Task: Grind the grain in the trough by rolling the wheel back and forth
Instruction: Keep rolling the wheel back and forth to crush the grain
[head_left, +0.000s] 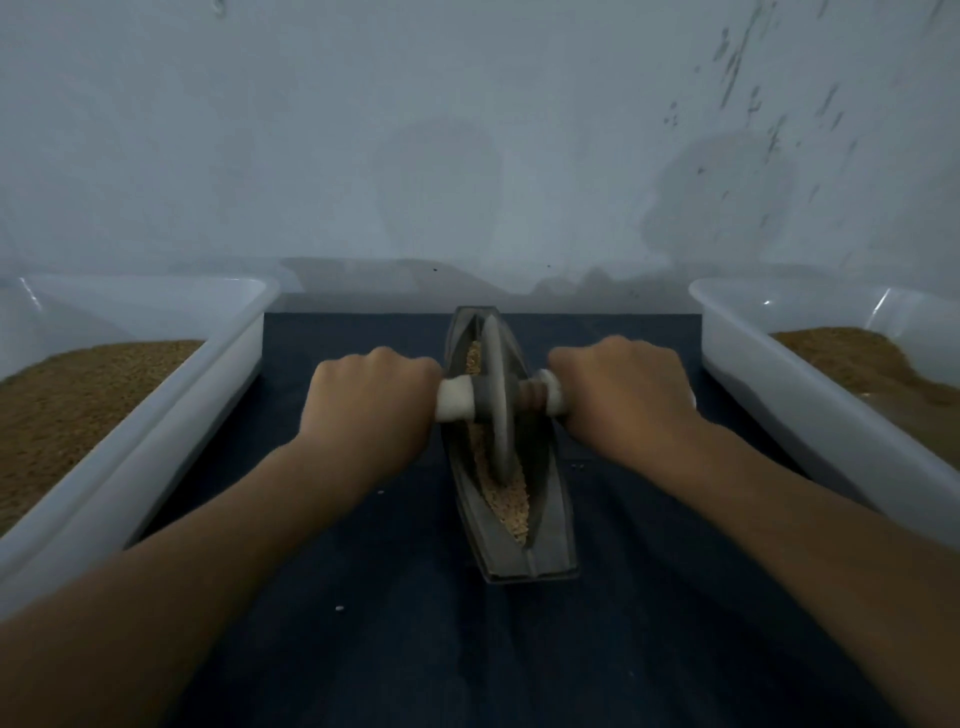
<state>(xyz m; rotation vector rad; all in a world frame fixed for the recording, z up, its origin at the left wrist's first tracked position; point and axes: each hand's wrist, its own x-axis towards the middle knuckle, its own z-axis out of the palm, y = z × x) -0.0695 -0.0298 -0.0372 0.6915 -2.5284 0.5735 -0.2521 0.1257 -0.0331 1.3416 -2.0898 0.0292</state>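
Observation:
A long, boat-shaped metal trough (550, 540) lies lengthwise on a dark blue cloth, pointing away from me. Pale grain (511, 506) fills its groove, mostly at the near end. A grey grinding wheel (497, 400) stands upright in the groove around the trough's middle and far part. A white-wrapped axle handle (454, 400) runs through the wheel. My left hand (371, 400) grips the left end of the handle. My right hand (623, 392) grips the right end.
A white plastic tray (156, 415) with brown grain sits at the left, and a second white tray (831, 410) with brown grain at the right. A pale wall rises just behind the trough. A few loose grains lie on the dark cloth (415, 649).

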